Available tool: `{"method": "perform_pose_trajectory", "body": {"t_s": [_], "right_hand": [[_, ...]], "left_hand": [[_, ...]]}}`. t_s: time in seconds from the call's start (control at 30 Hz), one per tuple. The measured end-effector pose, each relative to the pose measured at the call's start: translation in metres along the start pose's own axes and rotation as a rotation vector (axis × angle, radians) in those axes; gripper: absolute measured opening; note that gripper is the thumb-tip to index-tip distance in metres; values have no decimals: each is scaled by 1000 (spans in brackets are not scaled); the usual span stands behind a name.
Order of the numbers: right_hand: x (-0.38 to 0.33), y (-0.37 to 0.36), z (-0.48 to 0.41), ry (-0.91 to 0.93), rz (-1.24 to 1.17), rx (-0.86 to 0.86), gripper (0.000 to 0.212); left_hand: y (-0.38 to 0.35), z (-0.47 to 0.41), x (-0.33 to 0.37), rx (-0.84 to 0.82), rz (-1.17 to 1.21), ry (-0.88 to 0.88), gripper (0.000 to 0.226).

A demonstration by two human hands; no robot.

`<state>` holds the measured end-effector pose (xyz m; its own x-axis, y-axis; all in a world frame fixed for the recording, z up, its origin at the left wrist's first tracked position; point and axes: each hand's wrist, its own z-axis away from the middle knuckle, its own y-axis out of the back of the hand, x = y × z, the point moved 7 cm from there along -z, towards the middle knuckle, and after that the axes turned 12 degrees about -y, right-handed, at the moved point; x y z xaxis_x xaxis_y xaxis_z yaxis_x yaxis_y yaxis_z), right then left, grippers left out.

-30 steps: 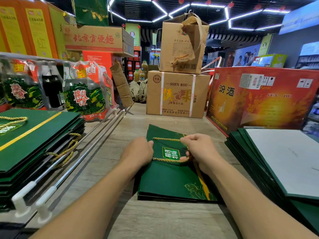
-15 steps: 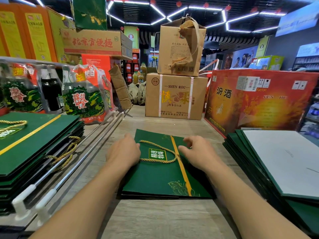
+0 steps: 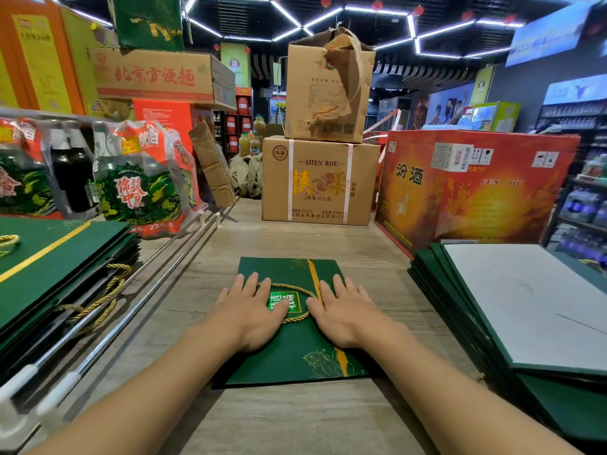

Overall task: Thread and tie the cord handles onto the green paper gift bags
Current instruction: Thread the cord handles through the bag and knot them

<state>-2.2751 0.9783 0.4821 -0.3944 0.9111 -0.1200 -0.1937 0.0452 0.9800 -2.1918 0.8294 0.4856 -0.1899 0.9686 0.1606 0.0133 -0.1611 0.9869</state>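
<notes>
Green gift bag (image 3: 289, 353) lies flat, gold cord handle (image 3: 293, 287) looped on top.

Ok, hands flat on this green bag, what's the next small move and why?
Probably move the flat green paper gift bag onto the left stack of corded green bags: its twisted gold cord handle looks attached, and the left hand and right hand only press it flat.

I see the gift bag (image 3: 289, 359) is dark green, with a gold stripe, a gold leaf drawing and a twisted gold cord (image 3: 285, 285). The table (image 3: 295, 418) has grey wood grain. The big box (image 3: 476, 198) is red and orange.
</notes>
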Motion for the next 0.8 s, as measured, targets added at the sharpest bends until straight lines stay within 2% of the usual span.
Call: {"method": "perform_pose_trajectory", "body": {"t_s": [0.1,0.2,0.3,0.47,0.57,0.7,0.8], "right_hand": [[-1,5,7,12,-54,27,71],[6,18,12,-16,-299,60,71],[26,41,22,-107,-575,92,43],[43,43,35,-182,-884,-112,32],[42,40,33,-164,-1027,-169,30],[41,38,24,-97,-1191,-145,37],[45,41,22,-97,-1294,-80,40]], "left_hand": [[1,3,1,39,4,-5,74],[3,8,1,97,32,-8,72],[7,10,1,147,72,-9,70],[10,13,-1,221,134,-8,70],[15,15,-3,299,232,-5,73],[36,26,-21,491,463,156,80],[43,36,-31,486,519,247,89]]}}
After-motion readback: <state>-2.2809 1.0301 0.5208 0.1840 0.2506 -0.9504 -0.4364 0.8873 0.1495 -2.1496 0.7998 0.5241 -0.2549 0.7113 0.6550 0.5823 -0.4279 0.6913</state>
